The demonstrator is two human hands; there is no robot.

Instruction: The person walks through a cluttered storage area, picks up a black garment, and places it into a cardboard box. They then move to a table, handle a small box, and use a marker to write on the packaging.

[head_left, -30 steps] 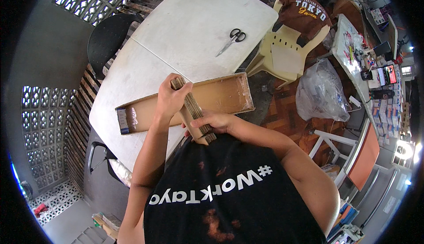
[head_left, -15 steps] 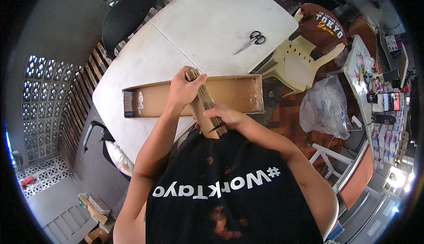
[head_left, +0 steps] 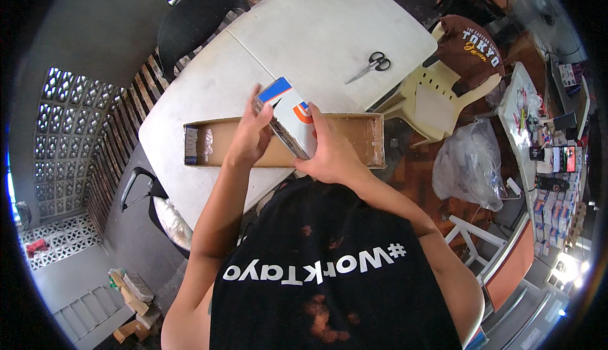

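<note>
Small white carton w/ blue end and orange mark (head_left: 290, 119) held tilted above long open cardboard box (head_left: 354, 136), which lies lengthwise on white bench (head_left: 209, 90) near its front edge. Left hand (head_left: 250, 138) closed round carton's left side, thumb and fingers wrapped on its dark edge; right hand (head_left: 329, 153) closed on lower right side, fingers spread flat along white face. Both hands thus clamped on same carton, neither free. Carton clear of box floor, blue end uppermost and pointing away from torso. For clean handling, best judged: keep grip on opposite sides, level the carton before lowering, align its long axis w/ box's long axis, avoid catching box's near wall; box unsecured, so likely to slide on smooth bench if pushed. Dark-printed item (head_left: 191, 145) at box's far-left end, inside; interior otherwise brown and bare as far as visible. Scissors (head_left: 369, 66) well apart on bench, beyond box; cream plastic chair (head_left: 423, 106) w/ brown garment (head_left: 472, 49) just beside bench at right; clear plastic bag (head_left: 472, 163) on floor. Vs. frames 1.0 s and 0.5 s ago: hands then gripped a narrow dark-brownish object edge-on; now broad white face and blue end turned toward camera, and carton raised higher over box. Box in much the same place on bench throughout.
</note>
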